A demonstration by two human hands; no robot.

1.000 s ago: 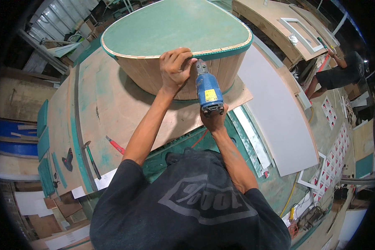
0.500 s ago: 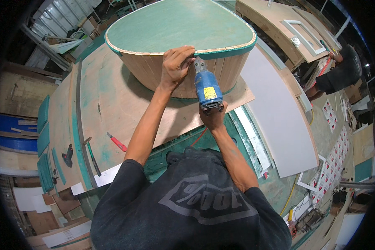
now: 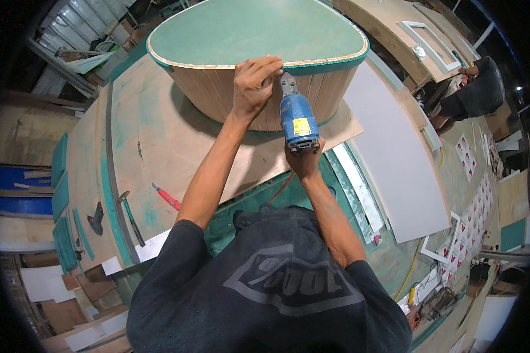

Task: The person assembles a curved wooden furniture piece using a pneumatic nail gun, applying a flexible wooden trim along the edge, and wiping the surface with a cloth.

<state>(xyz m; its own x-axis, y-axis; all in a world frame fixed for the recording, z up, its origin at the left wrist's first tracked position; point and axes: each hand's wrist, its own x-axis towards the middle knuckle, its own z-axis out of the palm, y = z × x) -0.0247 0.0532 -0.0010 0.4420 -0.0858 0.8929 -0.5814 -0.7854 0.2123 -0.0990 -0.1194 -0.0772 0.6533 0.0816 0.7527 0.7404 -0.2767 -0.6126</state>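
Note:
A wooden-slatted, rounded body (image 3: pixel 218 97) with a flat green top (image 3: pixel 253 32) stands on a plywood sheet in front of me. Pale edging lines the top's outline, and a green edging strip (image 3: pixel 330 66) runs along the rim's right side. My left hand (image 3: pixel 255 87) is closed at the front rim, fingers over the edge, pinching the strip where it meets the body. My right hand (image 3: pixel 304 159) grips a blue nail gun (image 3: pixel 299 115) from below. The gun's metal nose is up against the green strip, just right of my left fingers. My right fingers are mostly hidden behind the gun.
On the plywood (image 3: pixel 153 147) to the left lie a red utility knife (image 3: pixel 166 196), a hammer (image 3: pixel 131 219) and a dark power tool (image 3: pixel 96 219). A large pale panel (image 3: pixel 388 159) lies at the right. A person (image 3: pixel 474 94) bends beside another workbench (image 3: pixel 388 32) at far right.
Both hands and the nail gun have shifted slightly right along the rim. The view has moved a little, and the person at far right has changed posture.

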